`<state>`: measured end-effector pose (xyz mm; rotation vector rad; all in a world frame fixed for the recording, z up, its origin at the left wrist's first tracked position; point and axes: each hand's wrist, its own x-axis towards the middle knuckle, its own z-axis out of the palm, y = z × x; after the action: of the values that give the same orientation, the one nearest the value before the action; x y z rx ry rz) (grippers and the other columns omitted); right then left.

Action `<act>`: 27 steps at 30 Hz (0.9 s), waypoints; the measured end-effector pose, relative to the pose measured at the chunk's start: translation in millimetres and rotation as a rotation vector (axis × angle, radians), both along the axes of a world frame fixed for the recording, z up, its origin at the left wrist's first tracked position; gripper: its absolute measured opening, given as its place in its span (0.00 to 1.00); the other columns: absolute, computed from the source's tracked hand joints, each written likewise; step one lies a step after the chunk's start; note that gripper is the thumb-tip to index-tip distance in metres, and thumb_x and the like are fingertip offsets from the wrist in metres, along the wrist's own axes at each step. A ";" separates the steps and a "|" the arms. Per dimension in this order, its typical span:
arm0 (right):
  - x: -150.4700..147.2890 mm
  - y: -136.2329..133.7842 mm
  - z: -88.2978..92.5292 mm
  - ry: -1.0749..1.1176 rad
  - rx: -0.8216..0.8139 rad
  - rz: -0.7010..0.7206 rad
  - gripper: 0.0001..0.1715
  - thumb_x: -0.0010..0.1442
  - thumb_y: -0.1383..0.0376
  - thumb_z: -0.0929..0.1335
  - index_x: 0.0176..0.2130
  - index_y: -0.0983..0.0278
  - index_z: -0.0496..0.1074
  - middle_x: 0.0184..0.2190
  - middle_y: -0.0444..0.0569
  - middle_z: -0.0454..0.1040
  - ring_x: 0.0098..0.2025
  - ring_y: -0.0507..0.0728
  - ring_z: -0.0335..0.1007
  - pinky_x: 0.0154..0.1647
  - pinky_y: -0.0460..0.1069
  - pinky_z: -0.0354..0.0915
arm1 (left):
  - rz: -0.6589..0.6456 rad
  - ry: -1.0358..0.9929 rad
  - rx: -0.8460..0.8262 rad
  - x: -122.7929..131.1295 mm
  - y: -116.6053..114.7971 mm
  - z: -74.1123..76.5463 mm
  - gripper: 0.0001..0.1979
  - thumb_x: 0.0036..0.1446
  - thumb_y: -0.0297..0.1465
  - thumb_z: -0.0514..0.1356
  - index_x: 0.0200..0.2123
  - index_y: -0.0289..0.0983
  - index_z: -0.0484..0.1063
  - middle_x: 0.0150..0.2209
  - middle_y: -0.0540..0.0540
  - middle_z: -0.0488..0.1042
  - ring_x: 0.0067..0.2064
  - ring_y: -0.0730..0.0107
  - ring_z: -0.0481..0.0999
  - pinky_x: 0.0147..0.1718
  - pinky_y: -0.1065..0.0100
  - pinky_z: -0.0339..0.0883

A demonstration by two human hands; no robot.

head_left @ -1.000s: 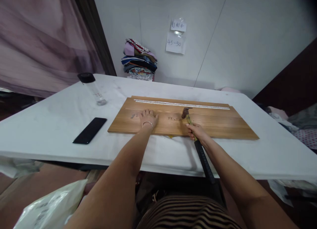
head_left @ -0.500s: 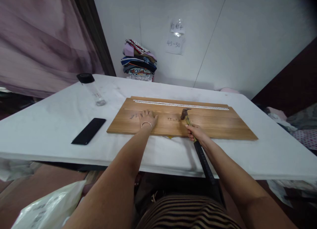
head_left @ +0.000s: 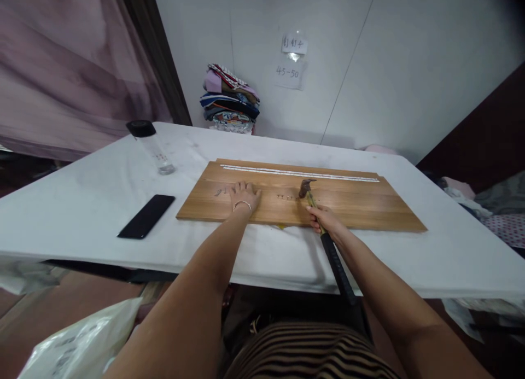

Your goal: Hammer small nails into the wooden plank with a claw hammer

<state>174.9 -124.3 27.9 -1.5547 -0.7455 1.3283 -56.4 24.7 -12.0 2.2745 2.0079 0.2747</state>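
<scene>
My left hand (head_left: 245, 196) lies on the wooden board (head_left: 369, 204) with its fingers spread, and a thin bracelet rings its wrist. Closed round the handle of a claw hammer (head_left: 305, 188) is my right hand (head_left: 324, 219), gripping well up toward the head. The black grip of the handle slants down toward my body. The hammer's head is over the board, just right of a row of several small nails (head_left: 284, 197). A few loose nails (head_left: 219, 192) lie left of my left hand. Two white strips (head_left: 295, 173) run along the board's far side.
The board lies on a white-covered table (head_left: 262, 253). To its left are a black phone (head_left: 146, 216) and a clear bottle with a black lid (head_left: 152, 147). Folded cloths (head_left: 231, 100) are stacked against the wall, beneath paper notes (head_left: 290, 73). A plastic bag (head_left: 82, 340) is at lower left.
</scene>
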 end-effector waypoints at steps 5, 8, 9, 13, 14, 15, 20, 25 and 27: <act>0.3 0.8 0.4 -0.002 0.001 0.004 0.28 0.49 0.53 0.78 0.31 0.58 0.58 0.17 0.32 0.59 0.13 0.45 0.52 0.11 0.42 0.48 | -0.004 0.008 0.001 -0.5 0.7 -1.5 0.29 0.68 0.44 0.45 0.62 0.36 0.72 0.68 0.33 0.68 0.70 0.44 0.60 0.67 0.45 0.52; 0.4 1.2 0.6 -0.008 -0.010 0.006 0.28 0.50 0.53 0.78 0.31 0.58 0.57 0.16 0.32 0.59 0.13 0.45 0.52 0.11 0.42 0.48 | -0.003 0.011 0.005 -0.1 0.7 -1.4 0.30 0.68 0.44 0.45 0.63 0.35 0.72 0.68 0.33 0.68 0.69 0.44 0.61 0.67 0.45 0.53; 0.4 1.1 0.6 -0.010 -0.015 0.007 0.28 0.50 0.53 0.78 0.30 0.58 0.57 0.16 0.32 0.59 0.13 0.45 0.51 0.11 0.42 0.48 | -0.003 0.012 0.006 0.1 0.7 -1.5 0.30 0.68 0.44 0.45 0.63 0.35 0.71 0.68 0.33 0.68 0.69 0.44 0.61 0.67 0.45 0.53; 0.2 0.8 0.8 0.002 -0.007 0.010 0.28 0.50 0.54 0.78 0.31 0.58 0.57 0.16 0.32 0.58 0.13 0.45 0.52 0.12 0.42 0.48 | 0.002 0.015 0.014 0.3 0.9 -2.3 0.29 0.68 0.44 0.46 0.62 0.35 0.72 0.67 0.33 0.69 0.69 0.45 0.61 0.67 0.46 0.52; 0.0 0.8 0.6 0.006 0.000 0.008 0.28 0.50 0.54 0.78 0.31 0.58 0.58 0.17 0.32 0.58 0.14 0.45 0.52 0.12 0.42 0.48 | 0.002 0.018 0.014 0.1 1.0 -2.5 0.29 0.68 0.44 0.46 0.62 0.35 0.72 0.67 0.33 0.69 0.69 0.45 0.61 0.67 0.46 0.52; -0.1 0.8 0.3 0.009 0.005 0.005 0.28 0.50 0.54 0.78 0.31 0.58 0.58 0.17 0.32 0.58 0.14 0.45 0.52 0.12 0.42 0.47 | 0.000 0.020 0.014 -0.1 1.0 -2.7 0.29 0.69 0.44 0.46 0.61 0.35 0.72 0.67 0.33 0.69 0.69 0.45 0.62 0.67 0.46 0.52; -0.4 0.9 -1.5 -0.006 -0.004 0.018 0.29 0.48 0.52 0.78 0.30 0.58 0.57 0.16 0.32 0.58 0.13 0.45 0.51 0.11 0.42 0.47 | -0.005 0.015 0.005 -0.6 1.4 -3.2 0.29 0.69 0.45 0.46 0.62 0.36 0.72 0.67 0.33 0.68 0.69 0.46 0.61 0.67 0.46 0.52; 0.1 0.7 0.2 0.001 0.011 0.016 0.28 0.48 0.53 0.78 0.31 0.58 0.58 0.17 0.32 0.59 0.14 0.45 0.52 0.11 0.42 0.47 | 0.006 0.013 0.007 0.2 2.0 -3.4 0.29 0.69 0.45 0.46 0.61 0.36 0.73 0.68 0.34 0.68 0.69 0.45 0.61 0.67 0.46 0.53; 0.1 0.6 1.4 -0.001 0.009 0.019 0.27 0.49 0.53 0.78 0.31 0.58 0.58 0.17 0.32 0.59 0.14 0.45 0.52 0.11 0.42 0.47 | 0.004 0.009 0.005 0.3 2.0 -3.3 0.28 0.69 0.44 0.47 0.61 0.36 0.73 0.68 0.33 0.69 0.69 0.45 0.62 0.66 0.45 0.53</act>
<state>175.0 -123.7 29.3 -1.5451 -0.7681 1.3365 -56.2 26.7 -15.2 2.2797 2.0186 0.2705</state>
